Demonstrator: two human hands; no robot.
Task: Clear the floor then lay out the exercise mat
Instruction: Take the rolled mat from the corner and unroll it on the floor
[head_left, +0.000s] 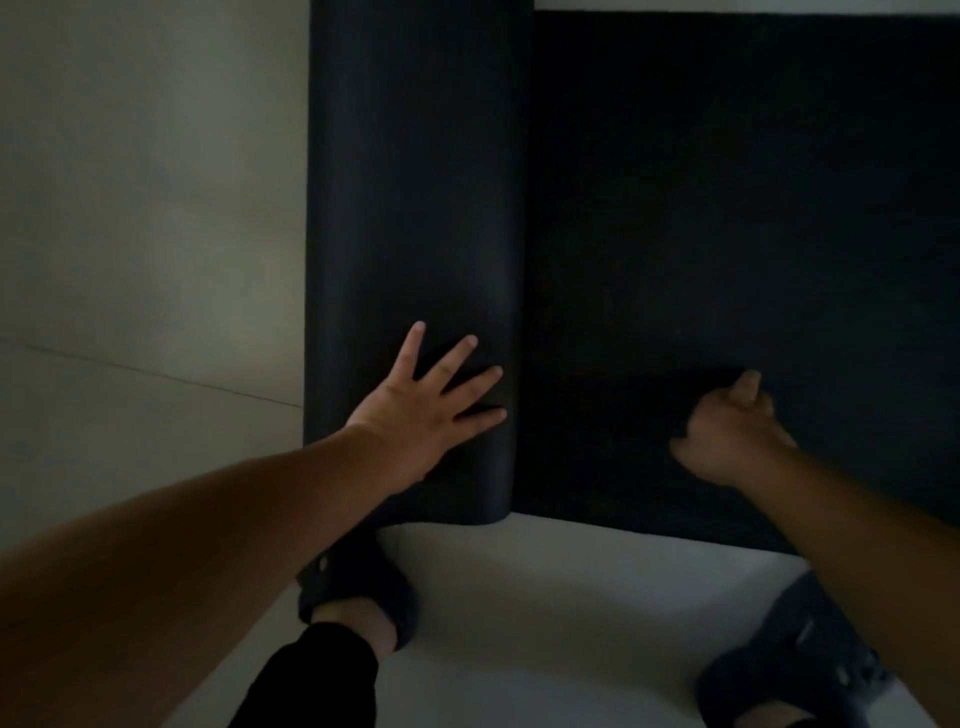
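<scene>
Head view, dim light. I see a black exercise mat lying on a pale tiled floor, part unrolled: the flat stretch fills the right side of the picture, and the part not yet unrolled stands as a thick roll along its left edge, running from the near edge toward the top of the frame. The left hand rests flat on top of the roll near its closest end, fingers straight and spread apart, palm down. The right hand sits on the flat part of the mat near the close edge, fingers curled in toward the palm; I cannot tell whether they pinch the mat or just press down on it as a loose fist. Both forearms are bare. Below the mat's near edge I note two feet in dark sandals on the floor, the left sandal just beside the roll's end, the right sandal under the right forearm. A black trouser leg shows above the left foot.
</scene>
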